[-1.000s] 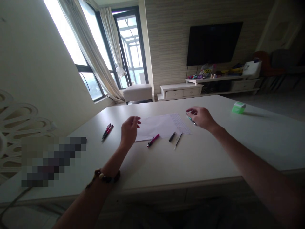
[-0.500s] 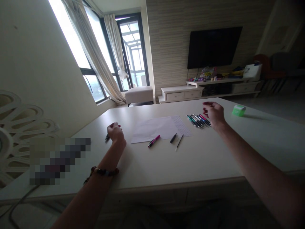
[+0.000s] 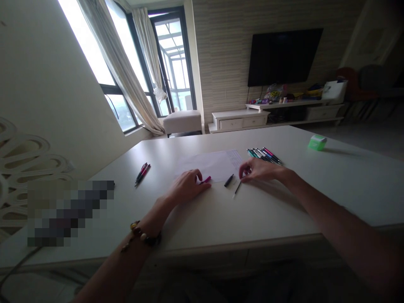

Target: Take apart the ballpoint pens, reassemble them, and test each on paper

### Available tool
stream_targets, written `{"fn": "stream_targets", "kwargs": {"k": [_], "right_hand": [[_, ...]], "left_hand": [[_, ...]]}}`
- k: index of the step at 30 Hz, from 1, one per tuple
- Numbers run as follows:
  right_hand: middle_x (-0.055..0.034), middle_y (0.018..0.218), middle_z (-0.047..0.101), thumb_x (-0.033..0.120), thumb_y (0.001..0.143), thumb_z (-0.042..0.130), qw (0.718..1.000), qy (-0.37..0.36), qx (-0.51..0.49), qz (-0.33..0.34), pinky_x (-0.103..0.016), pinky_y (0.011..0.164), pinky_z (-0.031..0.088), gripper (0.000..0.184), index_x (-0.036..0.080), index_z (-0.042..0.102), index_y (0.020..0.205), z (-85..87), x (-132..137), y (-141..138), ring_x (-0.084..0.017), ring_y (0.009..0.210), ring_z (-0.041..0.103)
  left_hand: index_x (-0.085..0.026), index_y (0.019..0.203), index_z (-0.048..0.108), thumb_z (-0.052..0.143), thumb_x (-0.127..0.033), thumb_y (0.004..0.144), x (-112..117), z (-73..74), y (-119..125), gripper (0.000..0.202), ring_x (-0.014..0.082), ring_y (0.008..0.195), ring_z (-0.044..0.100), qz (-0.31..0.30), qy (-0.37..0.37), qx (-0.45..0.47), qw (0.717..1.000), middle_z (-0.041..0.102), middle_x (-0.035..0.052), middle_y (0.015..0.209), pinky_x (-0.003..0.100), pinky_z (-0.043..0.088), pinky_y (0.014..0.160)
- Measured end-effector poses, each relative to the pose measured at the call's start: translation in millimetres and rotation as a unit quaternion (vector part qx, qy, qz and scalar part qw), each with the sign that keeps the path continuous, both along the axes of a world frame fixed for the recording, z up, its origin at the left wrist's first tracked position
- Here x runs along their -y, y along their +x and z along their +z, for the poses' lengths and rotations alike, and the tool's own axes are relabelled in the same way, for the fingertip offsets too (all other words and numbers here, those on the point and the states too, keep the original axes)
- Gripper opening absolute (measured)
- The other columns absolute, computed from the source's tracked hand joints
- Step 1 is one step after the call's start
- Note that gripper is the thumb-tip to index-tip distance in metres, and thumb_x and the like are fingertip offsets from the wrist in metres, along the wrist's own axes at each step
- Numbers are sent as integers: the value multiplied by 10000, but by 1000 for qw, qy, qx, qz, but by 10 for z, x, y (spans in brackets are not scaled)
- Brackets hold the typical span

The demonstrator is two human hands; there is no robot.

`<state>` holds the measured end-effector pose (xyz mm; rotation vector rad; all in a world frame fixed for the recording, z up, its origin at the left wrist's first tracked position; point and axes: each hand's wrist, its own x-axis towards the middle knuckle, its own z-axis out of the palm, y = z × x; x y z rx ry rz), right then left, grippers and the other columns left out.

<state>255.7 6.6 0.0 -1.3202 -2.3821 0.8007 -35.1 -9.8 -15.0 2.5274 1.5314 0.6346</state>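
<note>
My left hand [image 3: 187, 186] lies at the near edge of the paper sheet [image 3: 208, 164], its fingers closed over a pink-barrelled pen [image 3: 206, 180] whose tip end shows past them. My right hand [image 3: 257, 170] reaches across the white table [image 3: 252, 210], fingertips pinched at the upper end of a thin pen [image 3: 237, 189]. Whether they grip it is unclear. Between my hands lies a short black pen [image 3: 229, 180]. Beyond my right hand, a row of several pens [image 3: 264, 155] lies side by side. A pair of dark and pink pens [image 3: 142, 174] lies left of the paper.
A small green box [image 3: 317, 142] stands at the table's far right. A pixelated patch [image 3: 69, 212] covers the table's left part. The near table edge runs below my arms. Beyond the table are a white cabinet [image 3: 240, 120] and a stool [image 3: 182, 121].
My left hand has moved right from the pair of pens onto the pink pen. My right hand has moved left and nearer, from the row of pens to the thin pen.
</note>
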Motion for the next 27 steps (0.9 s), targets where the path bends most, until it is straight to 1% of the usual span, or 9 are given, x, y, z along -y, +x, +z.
{"fn": "stream_targets", "kwargs": {"k": [2, 5, 8, 10, 14, 17, 19, 23, 27], "right_hand": [[-19, 708, 598, 360, 640, 686, 1000, -7, 1, 5, -226, 571, 390, 246, 162, 721, 783, 0, 11, -7, -155, 680, 549], [-31, 770, 638, 338, 671, 665, 1000, -9, 14, 21, -232, 608, 410, 215, 164, 712, 788, 7, 37, -17, -167, 728, 569], [-46, 836, 665, 319, 711, 631, 999, 8, 23, 25, -243, 655, 426, 185, 167, 699, 793, 19, 66, -52, -177, 774, 585], [-51, 848, 672, 318, 738, 607, 1000, 26, 9, 15, -250, 671, 432, 183, 167, 686, 805, 27, 75, -85, -175, 774, 589], [-52, 820, 673, 312, 780, 565, 995, 65, -58, -37, -260, 665, 440, 181, 159, 648, 826, 38, 62, -137, -160, 732, 587], [-44, 782, 667, 298, 773, 574, 991, 89, -72, -71, -261, 643, 436, 153, 163, 640, 802, 35, 52, -152, -153, 702, 580], [-37, 762, 661, 299, 768, 584, 990, 97, -72, -76, -258, 635, 433, 147, 167, 643, 793, 28, 53, -161, -148, 685, 575], [-28, 750, 657, 305, 765, 593, 989, 107, -85, -64, -255, 637, 440, 142, 173, 642, 782, 17, 68, -193, -140, 673, 574], [-34, 754, 662, 314, 766, 592, 987, 117, -84, -69, -263, 651, 447, 156, 173, 652, 790, 19, 75, -210, -150, 688, 584]], "left_hand": [[-191, 758, 625, 557, -558, 743, -2, 3, -6, 374, 161, 596, 509, -6, 5, -2, 1000, 591, 32, 695, 256, 329, 514], [-181, 748, 627, 510, -529, 799, 5, 20, 0, 371, 158, 614, 516, -31, 7, -4, 999, 602, 46, 741, 260, 361, 543], [-173, 776, 627, 459, -501, 851, 17, 40, 11, 376, 160, 658, 530, -62, 17, 5, 998, 609, 60, 800, 268, 392, 592], [-170, 793, 623, 446, -478, 870, 24, 54, 20, 363, 168, 703, 535, -67, 37, 14, 997, 607, 65, 823, 279, 402, 628], [-171, 815, 610, 441, -439, 888, 32, 76, 34, 325, 188, 773, 527, -69, 70, 36, 995, 608, 66, 834, 304, 404, 670], [-178, 817, 601, 445, -441, 888, 31, 78, 38, 314, 195, 791, 523, -71, 76, 50, 993, 611, 60, 832, 305, 399, 666], [-179, 818, 599, 446, -446, 887, 29, 73, 37, 315, 196, 794, 523, -76, 69, 52, 993, 613, 60, 835, 305, 397, 665], [-180, 813, 601, 452, -439, 887, 28, 64, 38, 308, 190, 780, 519, -81, 61, 57, 993, 614, 58, 826, 301, 394, 658], [-177, 813, 598, 444, -466, 884, 35, 75, 41, 335, 192, 780, 527, -77, 63, 54, 994, 612, 62, 822, 301, 398, 656]]}}
